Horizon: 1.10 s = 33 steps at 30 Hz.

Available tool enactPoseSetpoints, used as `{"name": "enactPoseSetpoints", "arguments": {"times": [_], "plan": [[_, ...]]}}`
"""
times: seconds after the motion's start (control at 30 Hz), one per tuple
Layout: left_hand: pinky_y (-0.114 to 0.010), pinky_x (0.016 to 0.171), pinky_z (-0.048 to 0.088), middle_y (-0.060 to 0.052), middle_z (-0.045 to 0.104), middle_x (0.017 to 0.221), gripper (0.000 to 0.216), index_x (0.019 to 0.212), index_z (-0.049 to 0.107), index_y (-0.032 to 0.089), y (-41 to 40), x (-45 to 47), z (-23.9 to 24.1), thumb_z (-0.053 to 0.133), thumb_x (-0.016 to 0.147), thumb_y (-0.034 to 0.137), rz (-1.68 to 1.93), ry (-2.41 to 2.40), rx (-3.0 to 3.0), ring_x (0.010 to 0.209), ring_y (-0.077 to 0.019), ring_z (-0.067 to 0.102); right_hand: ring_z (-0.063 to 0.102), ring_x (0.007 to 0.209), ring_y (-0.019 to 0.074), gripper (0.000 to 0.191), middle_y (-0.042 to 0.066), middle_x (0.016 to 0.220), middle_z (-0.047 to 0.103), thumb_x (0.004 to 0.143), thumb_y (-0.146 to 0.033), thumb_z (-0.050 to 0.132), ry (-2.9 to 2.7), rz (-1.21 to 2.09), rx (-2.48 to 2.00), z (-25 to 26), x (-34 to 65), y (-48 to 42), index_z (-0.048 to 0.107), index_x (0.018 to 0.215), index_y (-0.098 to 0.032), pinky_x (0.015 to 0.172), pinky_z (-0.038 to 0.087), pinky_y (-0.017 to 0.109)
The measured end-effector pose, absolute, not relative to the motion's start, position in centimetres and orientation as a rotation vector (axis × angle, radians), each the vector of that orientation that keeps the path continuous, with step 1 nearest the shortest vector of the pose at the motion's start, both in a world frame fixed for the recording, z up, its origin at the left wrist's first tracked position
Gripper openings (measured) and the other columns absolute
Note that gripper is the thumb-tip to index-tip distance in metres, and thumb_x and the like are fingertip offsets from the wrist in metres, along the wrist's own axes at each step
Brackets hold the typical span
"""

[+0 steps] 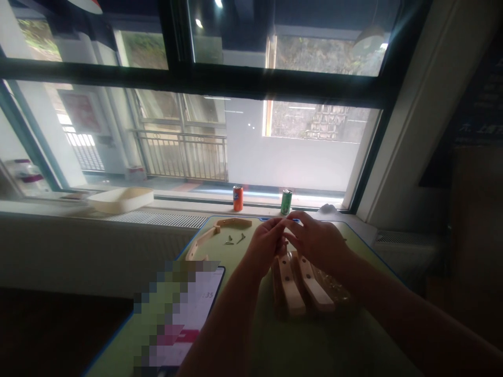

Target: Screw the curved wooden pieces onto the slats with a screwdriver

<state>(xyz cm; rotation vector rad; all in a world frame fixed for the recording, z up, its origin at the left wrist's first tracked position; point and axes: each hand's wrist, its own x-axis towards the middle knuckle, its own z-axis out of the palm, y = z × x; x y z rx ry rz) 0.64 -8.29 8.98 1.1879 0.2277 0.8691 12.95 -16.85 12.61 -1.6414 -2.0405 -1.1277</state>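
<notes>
- A phone (204, 298) with a lit, partly blurred screen lay on the green bench (314, 345), nearer the person than the hands and to the left of the left forearm.
- Nothing lay between the hands and the wood under them; the two forearms crossed the near part of the bench.
- Beyond the left hand (265, 246) and slightly to its left, a few small dark screws (234, 240) lay loose.
- Further left and beyond those, curved wooden strips (231, 223) lay near the far edge of the bench.
- Past both hands, an orange can (238, 199) and a green can (286, 202) stood upright on the window sill, well apart; a shallow white tray (121, 199) sat far off to the left.
- The wooden slats (293, 290) were pale, flat and narrow, each with dark round holes, lying side by side.
- They lay directly beneath the hands and just nearer the person, not touched.
- The left hand and right hand (320, 241) were held narrow above them, fingertips pinched and meeting; whether anything sat between them could not be told.
</notes>
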Motion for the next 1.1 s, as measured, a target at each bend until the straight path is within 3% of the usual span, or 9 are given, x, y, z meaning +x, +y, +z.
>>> {"name": "enactPoseSetpoints", "arguments": {"times": [0.17, 0.3, 0.47, 0.8, 1.0, 1.1], "plan": [[-0.013, 0.037, 0.024, 0.008, 0.035, 0.052, 0.026, 0.084, 0.054, 0.015, -8.2, 0.9, 9.0, 0.056, 0.079, 0.040, 0.816, 0.157, 1.160, 0.039, -0.0016, 0.029, 0.059, 0.068, 0.0124, 0.032, 0.006, 0.113, 0.060, 0.088, -0.038, 0.043, -2.032, -1.060, -1.569, 12.5, 13.7, -16.9, 0.059, 0.108, -0.020, 0.051, 0.038, 0.025], [-0.013, 0.037, 0.022, 0.007, 0.035, 0.054, 0.025, 0.077, 0.049, 0.015, -8.4, 0.8, 9.1, 0.054, 0.081, 0.039, 0.755, 0.138, 1.162, 0.040, -0.0015, 0.028, 0.062, 0.078, 0.0133, 0.029, 0.005, 0.109, 0.064, 0.087, -0.033, 0.047, -2.040, -0.985, -1.450, 11.8, 14.4, -17.4, 0.059, 0.109, -0.019, 0.058, 0.044, 0.025], [-0.014, 0.038, 0.023, 0.007, 0.037, 0.054, 0.021, 0.082, 0.051, 0.016, -9.5, 0.4, 9.4, 0.056, 0.080, 0.037, 0.590, 0.130, 1.251, 0.041, -0.0022, 0.030, 0.062, 0.083, 0.0133, 0.025, 0.005, 0.101, 0.067, 0.081, -0.022, 0.057, -1.992, -1.046, -1.196, 9.9, 15.7, -18.7, 0.059, 0.106, -0.019, 0.067, 0.048, 0.024], [-0.015, 0.038, 0.023, 0.006, 0.037, 0.053, 0.022, 0.076, 0.049, 0.016, -10.0, 0.4, 9.3, 0.058, 0.078, 0.036, 0.481, 0.163, 1.302, 0.041, -0.0030, 0.033, 0.063, 0.088, 0.0142, 0.030, 0.005, 0.105, 0.067, 0.078, -0.020, 0.060, -2.005, -1.040, -1.153, 8.4, 16.7, -19.7, 0.059, 0.108, -0.019, 0.072, 0.051, 0.025], [-0.013, 0.039, 0.024, 0.007, 0.038, 0.053, 0.022, 0.076, 0.053, 0.014, -9.8, 0.4, 9.3, 0.060, 0.076, 0.035, 0.493, 0.207, 1.324, 0.042, -0.0011, 0.032, 0.063, 0.084, 0.0140, 0.024, 0.007, 0.101, 0.067, 0.078, -0.020, 0.059, -2.023, -0.998, -1.124, 9.0, 16.1, -20.1, 0.061, 0.102, -0.016, 0.069, 0.049, 0.025], [-0.013, 0.038, 0.024, 0.008, 0.038, 0.051, 0.019, 0.076, 0.056, 0.014, -9.5, 0.3, 9.2, 0.061, 0.075, 0.032, 0.513, 0.215, 1.336, 0.040, -0.0006, 0.031, 0.063, 0.072, 0.0117, 0.020, 0.006, 0.095, 0.068, 0.080, -0.022, 0.057, -2.044, -0.922, -1.231, 9.5, 15.5, -20.3, 0.062, 0.099, -0.016, 0.058, 0.046, 0.023]]}}
